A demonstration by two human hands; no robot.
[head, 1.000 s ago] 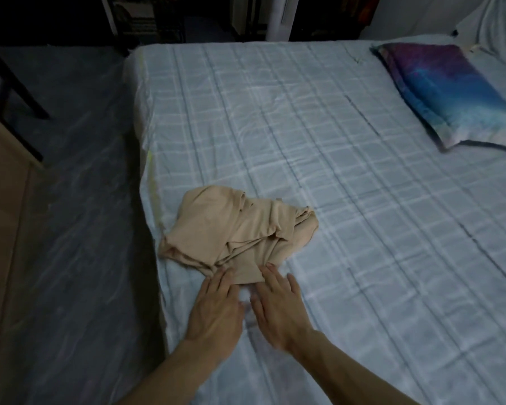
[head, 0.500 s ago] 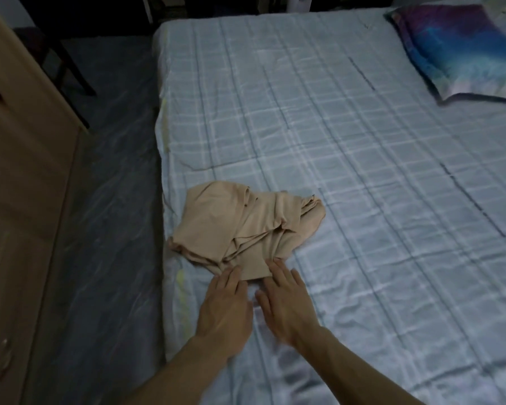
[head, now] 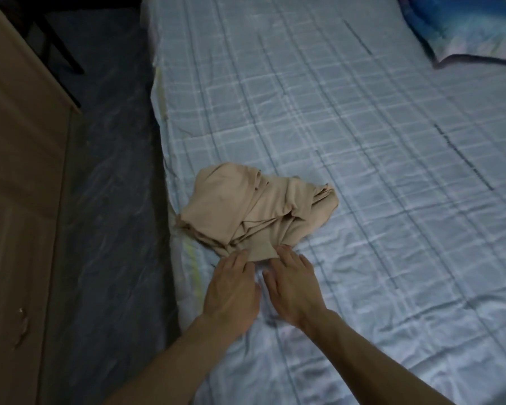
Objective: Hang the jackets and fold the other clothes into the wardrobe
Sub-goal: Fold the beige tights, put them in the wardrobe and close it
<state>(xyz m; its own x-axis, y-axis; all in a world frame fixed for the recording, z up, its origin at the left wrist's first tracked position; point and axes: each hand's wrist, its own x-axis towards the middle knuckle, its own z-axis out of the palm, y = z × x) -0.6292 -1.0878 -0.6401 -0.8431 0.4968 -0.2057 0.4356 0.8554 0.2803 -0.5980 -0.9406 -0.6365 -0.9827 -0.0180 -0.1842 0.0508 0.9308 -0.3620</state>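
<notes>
On the bed point(head: 362, 171) edge, you are resting left hand point(head: 231, 290) and right hand point(head: 292, 287), fingers flat, against the crumpled garment point(head: 246, 211); folding is seemingly just starting, storing remaining.

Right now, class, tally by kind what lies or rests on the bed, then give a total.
Beige clothing heap: 1
Pillow: 1
Hands: 2, the left hand and the right hand
Total: 4
</notes>
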